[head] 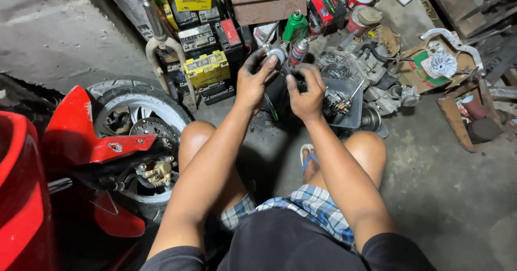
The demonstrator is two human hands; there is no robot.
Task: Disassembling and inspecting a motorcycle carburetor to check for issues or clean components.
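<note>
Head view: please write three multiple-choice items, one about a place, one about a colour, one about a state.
1. Where is the motorcycle wheel?
A. left of the person's knees
B. right of the knees
C. behind the grey tray

2. What colour is the spray bottle beyond the hands?
A. blue
B. green
C. white

3. What does the left hand do?
A. rests on a knee
B. hangs empty
C. grips a small metal part

Answers: 1 A, the wheel stands beside the red fender at left. 2 B, its body is green. 3 C, its fingers wrap the part, with the right hand close by.
</note>
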